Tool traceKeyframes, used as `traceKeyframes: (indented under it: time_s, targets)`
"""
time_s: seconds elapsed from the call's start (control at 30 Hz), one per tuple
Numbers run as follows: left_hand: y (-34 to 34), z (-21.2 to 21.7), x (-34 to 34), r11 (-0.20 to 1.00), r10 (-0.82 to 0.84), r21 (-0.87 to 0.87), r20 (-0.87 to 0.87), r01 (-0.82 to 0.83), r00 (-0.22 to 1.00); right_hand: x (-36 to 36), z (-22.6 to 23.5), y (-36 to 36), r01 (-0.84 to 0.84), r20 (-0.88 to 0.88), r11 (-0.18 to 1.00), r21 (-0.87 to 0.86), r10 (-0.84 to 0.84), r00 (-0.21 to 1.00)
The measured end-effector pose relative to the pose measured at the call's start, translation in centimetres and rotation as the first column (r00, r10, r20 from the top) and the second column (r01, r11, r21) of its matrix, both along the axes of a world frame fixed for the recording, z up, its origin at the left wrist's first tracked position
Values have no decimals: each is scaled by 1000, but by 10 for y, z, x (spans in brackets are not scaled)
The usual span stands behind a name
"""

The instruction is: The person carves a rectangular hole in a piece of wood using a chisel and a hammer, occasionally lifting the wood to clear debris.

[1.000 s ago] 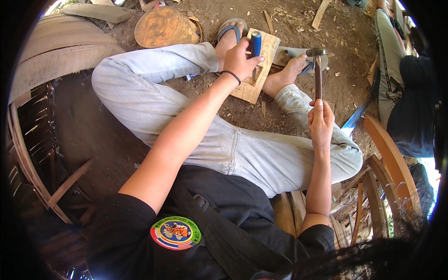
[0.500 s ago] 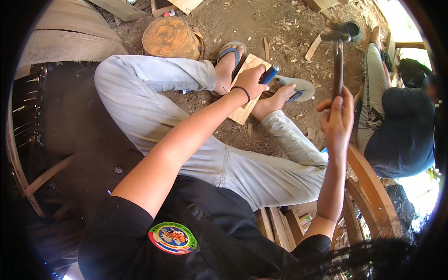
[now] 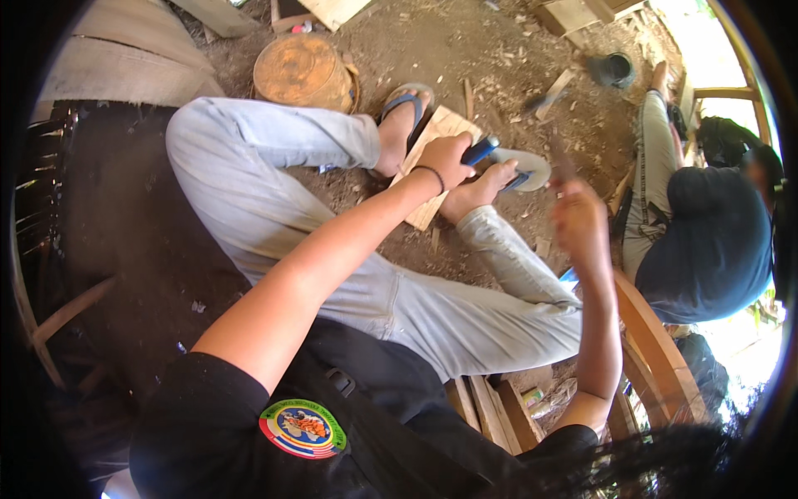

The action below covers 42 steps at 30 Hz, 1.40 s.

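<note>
My left hand is closed around a chisel with a blue handle. Its metal-capped end points up and to the right; the blade is hidden under my fist. Beneath that hand a pale wooden board lies slanted on the ground, between my left foot and my right foot, both in flip-flops. Off to the right, my right hand is closed on a hammer, apart from the chisel. Motion smears the hand and the hammer, whose head is only a faint dark streak.
An orange-brown round-topped stump or bucket stands beyond my left knee. Wood chips and an offcut litter the dirt, near a dark pot. Another person sits at the right, beside a curved wooden piece.
My right hand has swung the hammer, which stood upright and sharp before, slightly leftward, with its head lower. My left hand keeps its grip on the chisel at the board.
</note>
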State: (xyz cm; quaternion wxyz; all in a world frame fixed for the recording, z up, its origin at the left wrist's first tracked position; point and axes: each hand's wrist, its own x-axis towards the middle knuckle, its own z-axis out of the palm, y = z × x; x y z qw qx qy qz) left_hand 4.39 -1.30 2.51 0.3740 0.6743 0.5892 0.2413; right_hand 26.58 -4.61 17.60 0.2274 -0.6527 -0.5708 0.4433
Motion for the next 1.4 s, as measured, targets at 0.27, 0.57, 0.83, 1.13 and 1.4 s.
traceKeyframes:
  time_s: [0.27,0.57,0.83,1.13,1.4]
  targets:
    - [-3,-10,-4,999,-12,-30,-31,11,999,-6,12,9,144,-190,989,37,-134,972]
    - [6,-7,2,998,13,-55,-23,-15,1000,24,0,-14,204,-348,979,8,-188,918]
    - [8,-5,0,1000,12,-26,-30,-13,999,10,28,-4,273,-444,961,-38,-261,857]
    - [32,-47,-19,952,185,-234,-79,-199,980,28,-17,-39,600,-565,771,-214,-599,568]
    - [25,-25,-26,954,190,-167,-303,-249,934,6,-65,-52,518,-461,794,-318,-607,647]
